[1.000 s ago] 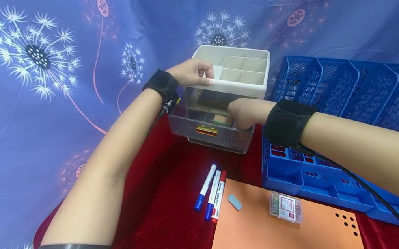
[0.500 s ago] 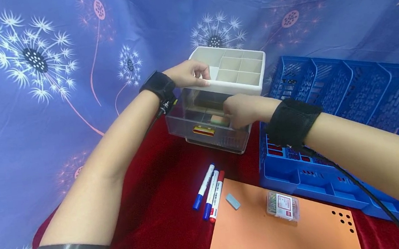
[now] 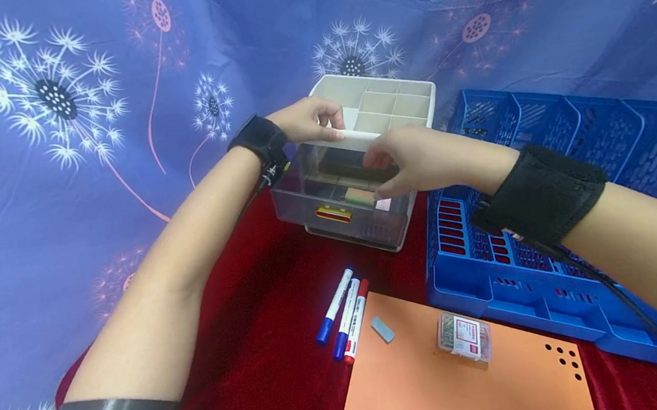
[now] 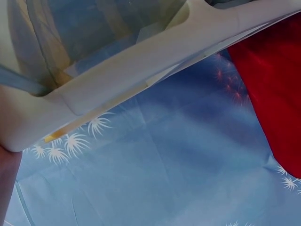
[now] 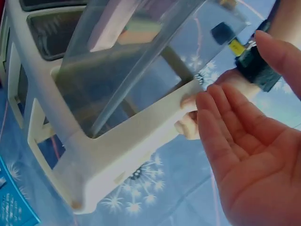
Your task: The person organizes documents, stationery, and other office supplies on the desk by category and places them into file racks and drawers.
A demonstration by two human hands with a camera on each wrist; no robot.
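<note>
My left hand (image 3: 311, 120) pinches the front top rim of a white desktop drawer organizer (image 3: 352, 139), thumb in front and fingers curled inside the top compartment. The clear drawer (image 3: 296, 204) below is pulled out, with a yellow-and-red handle on its front. In it lie an orange-and-green eraser (image 3: 358, 196) and a pale pink block (image 3: 384, 205), also seen through the clear plastic in the right wrist view. Over the drawer's right side is my right hand (image 3: 421, 158). The right wrist view shows its fingers nearly straight and thumb apart, nothing between them.
Three markers (image 3: 344, 317) lie on the red cloth (image 3: 247, 342). Beside them an orange board (image 3: 415, 393) carries a grey-blue eraser (image 3: 383, 330) and a clear box of paper clips (image 3: 464, 337). A blue file rack (image 3: 544, 258) stands at the right, partly behind the right forearm.
My right hand has come up out of the drawer and drawn back right, its fingers opening. The pale pink block now shows beside the eraser. My left hand keeps its hold on the rim.
</note>
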